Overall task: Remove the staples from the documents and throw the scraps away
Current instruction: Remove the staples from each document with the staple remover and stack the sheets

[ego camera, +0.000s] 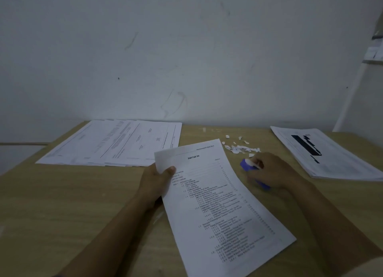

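A printed document (217,198) headed "DAFTAR ISI" lies tilted in the middle of the wooden table (83,204). My left hand (157,179) grips its upper left corner, thumb on top of the page. To the right, my right hand (271,171) holds a blue staple remover (247,165) against the tabletop beside the document's right edge. Small white paper scraps (241,148) lie scattered just beyond my right hand. No staple is visible at this distance.
A spread of loose printed sheets (116,144) lies at the back left of the table. Another stack of documents (325,152) sits at the right edge. A pale wall (186,59) runs directly behind the table.
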